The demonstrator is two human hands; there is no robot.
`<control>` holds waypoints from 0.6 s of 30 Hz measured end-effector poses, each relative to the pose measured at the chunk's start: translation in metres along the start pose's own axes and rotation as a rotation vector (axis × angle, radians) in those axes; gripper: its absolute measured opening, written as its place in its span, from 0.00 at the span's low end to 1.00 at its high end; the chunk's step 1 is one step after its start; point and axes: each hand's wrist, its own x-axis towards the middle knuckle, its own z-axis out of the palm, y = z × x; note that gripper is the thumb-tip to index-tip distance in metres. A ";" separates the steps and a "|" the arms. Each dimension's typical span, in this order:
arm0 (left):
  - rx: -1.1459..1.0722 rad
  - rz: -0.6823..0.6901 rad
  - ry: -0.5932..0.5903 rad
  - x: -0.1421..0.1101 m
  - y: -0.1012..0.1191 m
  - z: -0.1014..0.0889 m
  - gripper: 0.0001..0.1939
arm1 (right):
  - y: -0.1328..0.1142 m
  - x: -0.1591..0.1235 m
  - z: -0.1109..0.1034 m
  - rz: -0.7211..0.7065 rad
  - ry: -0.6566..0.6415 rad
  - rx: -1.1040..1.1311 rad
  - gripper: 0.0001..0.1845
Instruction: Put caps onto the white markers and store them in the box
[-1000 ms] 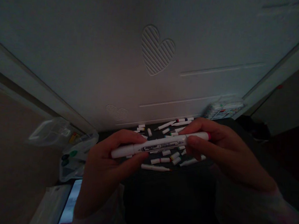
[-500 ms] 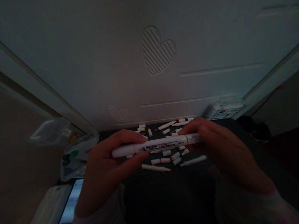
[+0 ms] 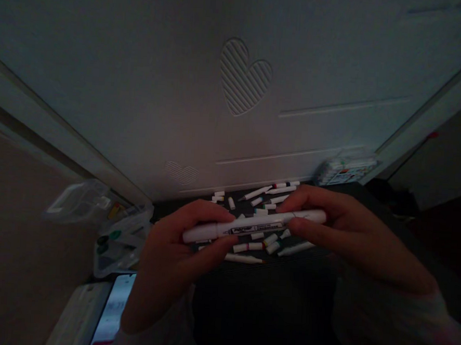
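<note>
A white double-ended marker (image 3: 258, 224) with black print on its barrel is held level between both hands. My left hand (image 3: 183, 242) pinches it near its left end, thumb below and fingers above. Near the right end, my right hand (image 3: 336, 231) grips it with the thumb in front and fingers behind; the right tip shows past the thumb. Behind and below it, several loose caps (image 3: 248, 247) and uncapped white markers (image 3: 244, 259) lie scattered on a dark surface (image 3: 262, 289). My hands hide part of them.
A pale panel with a raised heart (image 3: 245, 78) stands behind the surface. At the right stands a clear case of markers (image 3: 348, 169). On the left are an open clear plastic box (image 3: 120, 244) with green pieces, a lit phone (image 3: 112, 311) and a white box (image 3: 79, 317).
The marker has shifted a little to the right. My right thumb has come round to its front, and more of the marker's right end shows.
</note>
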 end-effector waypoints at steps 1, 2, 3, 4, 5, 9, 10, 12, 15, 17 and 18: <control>-0.004 -0.003 -0.013 0.000 0.001 0.001 0.06 | -0.001 0.000 -0.001 0.005 -0.005 -0.027 0.07; -0.008 -0.003 -0.020 0.001 0.001 0.002 0.06 | -0.002 0.000 -0.002 0.005 -0.012 -0.048 0.07; -0.012 -0.007 -0.024 0.001 0.002 0.004 0.06 | -0.002 0.000 -0.003 0.002 -0.024 -0.066 0.08; -0.018 -0.013 -0.028 0.001 0.003 0.005 0.06 | -0.003 0.000 -0.004 -0.005 -0.038 -0.084 0.08; -0.025 -0.016 -0.032 0.000 0.003 0.007 0.07 | -0.004 0.001 -0.005 -0.018 -0.053 -0.103 0.09; -0.075 -0.021 -0.049 -0.001 0.003 0.012 0.08 | -0.003 0.003 -0.007 -0.050 -0.097 -0.162 0.10; -0.113 -0.016 -0.047 -0.002 0.003 0.012 0.11 | -0.002 0.004 -0.007 -0.052 -0.103 -0.162 0.11; -0.226 0.000 -0.040 -0.004 0.001 0.013 0.19 | -0.001 0.004 -0.008 -0.048 -0.113 -0.160 0.10; -0.408 0.014 -0.064 -0.005 -0.001 0.011 0.24 | -0.001 0.004 -0.008 -0.053 -0.120 -0.165 0.10; -0.506 -0.010 -0.084 -0.004 -0.002 0.010 0.23 | -0.002 0.003 -0.007 -0.063 -0.121 -0.174 0.10; -0.549 -0.021 -0.068 -0.004 -0.001 0.011 0.23 | -0.002 0.003 -0.006 -0.069 -0.119 -0.177 0.10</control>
